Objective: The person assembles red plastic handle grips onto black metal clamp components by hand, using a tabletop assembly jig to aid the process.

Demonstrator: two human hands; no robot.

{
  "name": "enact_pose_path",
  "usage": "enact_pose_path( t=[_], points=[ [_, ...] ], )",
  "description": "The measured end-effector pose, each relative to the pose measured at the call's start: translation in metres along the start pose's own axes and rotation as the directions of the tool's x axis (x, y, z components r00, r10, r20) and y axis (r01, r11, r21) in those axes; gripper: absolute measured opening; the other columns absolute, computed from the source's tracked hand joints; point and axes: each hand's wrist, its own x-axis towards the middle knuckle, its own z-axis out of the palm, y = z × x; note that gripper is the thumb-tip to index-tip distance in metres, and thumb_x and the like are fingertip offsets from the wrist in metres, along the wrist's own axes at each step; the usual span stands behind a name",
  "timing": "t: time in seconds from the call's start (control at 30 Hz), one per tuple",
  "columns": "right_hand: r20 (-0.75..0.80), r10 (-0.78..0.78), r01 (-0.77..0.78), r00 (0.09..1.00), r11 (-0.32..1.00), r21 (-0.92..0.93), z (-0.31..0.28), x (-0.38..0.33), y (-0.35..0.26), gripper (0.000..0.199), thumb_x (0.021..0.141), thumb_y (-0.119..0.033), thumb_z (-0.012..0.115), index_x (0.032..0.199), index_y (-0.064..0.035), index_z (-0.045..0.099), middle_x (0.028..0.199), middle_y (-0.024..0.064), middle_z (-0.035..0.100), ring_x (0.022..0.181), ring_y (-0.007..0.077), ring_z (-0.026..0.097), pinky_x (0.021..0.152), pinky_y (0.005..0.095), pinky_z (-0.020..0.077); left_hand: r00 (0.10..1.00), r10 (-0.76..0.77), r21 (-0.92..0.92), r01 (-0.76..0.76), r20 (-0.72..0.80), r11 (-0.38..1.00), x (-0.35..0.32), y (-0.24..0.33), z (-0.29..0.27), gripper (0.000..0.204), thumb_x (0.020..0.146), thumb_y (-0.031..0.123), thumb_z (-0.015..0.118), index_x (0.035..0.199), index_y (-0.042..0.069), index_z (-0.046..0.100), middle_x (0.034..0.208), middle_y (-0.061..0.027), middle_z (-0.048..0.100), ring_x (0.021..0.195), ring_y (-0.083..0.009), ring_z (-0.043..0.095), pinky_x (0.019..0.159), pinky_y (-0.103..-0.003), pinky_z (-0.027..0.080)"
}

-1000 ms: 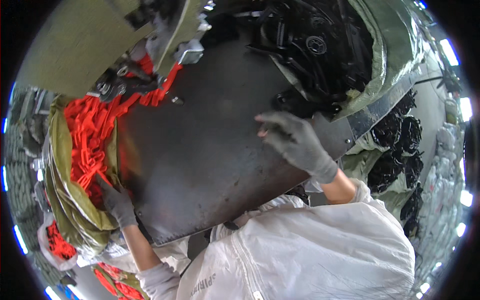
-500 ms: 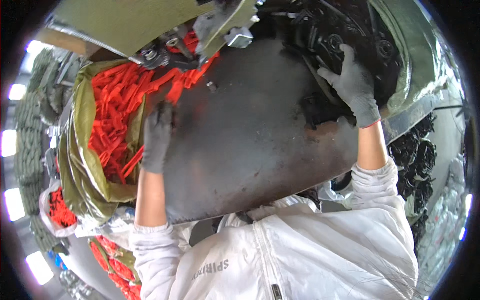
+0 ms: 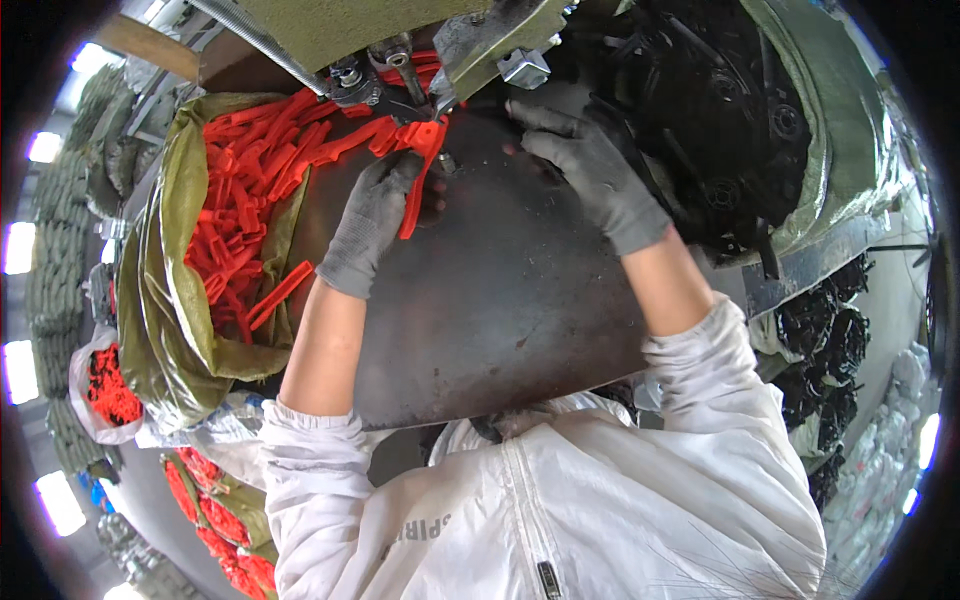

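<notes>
My left hand (image 3: 376, 215), in a grey glove with bare fingertips, grips a long red plastic strip (image 3: 424, 172) over the dark metal work table (image 3: 480, 300). The strip's upper end lies just below the metal tooling of a green machine (image 3: 505, 50). In a matching glove, my right hand (image 3: 592, 175) reaches left toward the tooling. Its fingers are stretched and apart. I make out nothing in them, though the dark background blurs there. Left of my left hand, many red strips (image 3: 240, 185) spill from an olive woven sack (image 3: 160, 300) onto the table.
A heap of black plastic parts (image 3: 720, 150) lies at the right in a green-lined sack (image 3: 825, 130). A silver metal block (image 3: 523, 68) sticks out from the machine. Bags of red parts (image 3: 118, 392) stand at lower left, with more black parts (image 3: 825, 340) at lower right.
My left hand has moved right and up and now holds a red strip beneath the tooling. My right hand has left the black heap and come left toward the machine.
</notes>
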Motion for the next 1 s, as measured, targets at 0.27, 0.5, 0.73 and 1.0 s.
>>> enact_pose_path(
  t=[0.27, 0.5, 0.73, 1.0],
  points=[
    [-0.001, 0.083, -0.083, 0.997, 0.995, 0.062, 0.042, 0.003, -0.011, 0.048, 0.096, -0.017, 0.061, 0.142, -0.0032, 0.059, 0.093, 0.0027, 0.070, 0.062, 0.0071, 0.052, 0.057, 0.0248, 0.0456, 0.999, -0.030, 0.050, 0.031, -0.017, 0.998, -0.006, 0.023, 0.005, 0.032, 0.106, 0.026, 0.058, 0.120, -0.003, 0.066, 0.091, -0.0095, 0.070, 0.075, -0.0176, 0.069, 0.069, -0.032, 0.059],
    [0.055, 0.142, -0.144, 0.988, 0.989, 0.026, 0.043, 0.010, -0.013, 0.054, 0.095, -0.010, 0.060, 0.149, -0.0099, 0.054, 0.084, 0.0046, 0.066, 0.062, 0.0097, 0.058, 0.056, 0.0278, 0.0499, 0.999, -0.044, -0.005, 0.044, -0.023, 0.999, -0.006, 0.029, 0.009, 0.032, 0.106, 0.022, 0.058, 0.118, -0.006, 0.065, 0.091, -0.0115, 0.070, 0.074, -0.0182, 0.069, 0.070, -0.032, 0.060],
    [0.138, 0.218, -0.216, 0.966, 0.976, -0.034, 0.043, 0.027, 0.020, 0.039, 0.094, -0.011, 0.063, 0.132, -0.0033, 0.061, 0.079, 0.0036, 0.063, 0.062, 0.0099, 0.058, 0.056, 0.0283, 0.0485, 0.992, -0.120, 0.028, 0.119, 0.027, 0.992, 0.010, 0.008, 0.003, 0.038, 0.104, 0.033, 0.061, 0.116, -0.003, 0.067, 0.087, -0.0093, 0.071, 0.073, -0.0185, 0.070, 0.067, -0.034, 0.059],
    [0.113, 0.306, -0.311, 0.945, 0.950, 0.030, 0.056, 0.020, 0.019, 0.039, 0.098, -0.019, 0.064, 0.133, -0.0029, 0.060, 0.081, 0.0044, 0.064, 0.062, 0.0090, 0.057, 0.056, 0.0271, 0.0476, 0.950, -0.051, 0.541, 0.219, -0.309, 0.812, 0.084, -0.013, -0.109, 0.036, 0.101, 0.027, 0.060, 0.131, 0.009, 0.060, 0.088, -0.0177, 0.070, 0.079, -0.0251, 0.074, 0.072, -0.039, 0.062]
  ],
)
